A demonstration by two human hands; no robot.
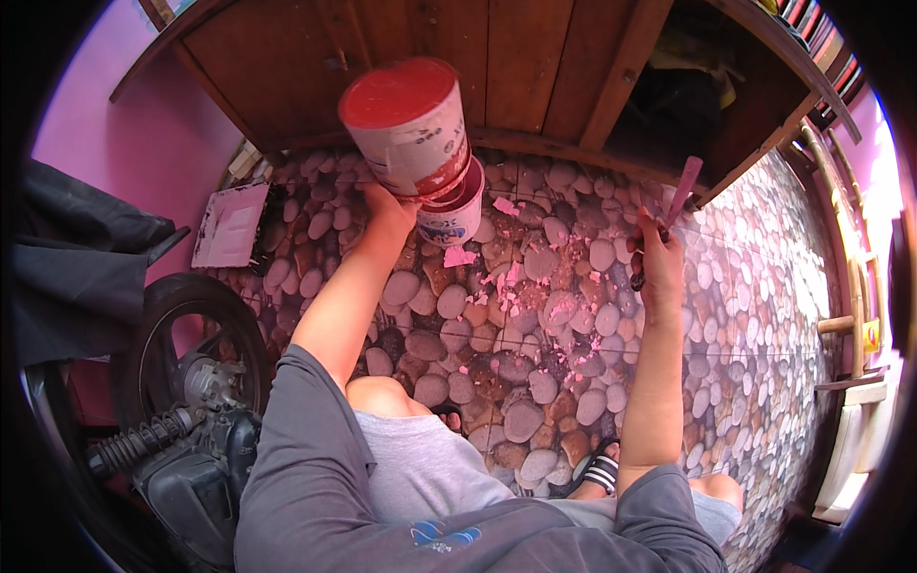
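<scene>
My left hand [386, 204] holds up a white and red bucket [411, 143] near its lower end, the fingers mostly hidden behind it. The bucket is tilted, with a round red face toward me. Just below it a smaller white pail [457, 222] stands on the floor, reddish-pink inside; whether the two touch I cannot tell. My right hand [659, 256] is closed around the dark handle of a scraper [682, 191], its pink-smeared blade pointing up. Pink flakes [511, 286] lie scattered on the floor between my hands.
A wooden cabinet [535, 67] stands ahead, open at its right. A pink-coated tray [230, 225] lies at the left, beyond a motorcycle wheel [191, 334]. Bamboo poles [845, 229] line the right side. The floor [449, 334] has a pebble pattern.
</scene>
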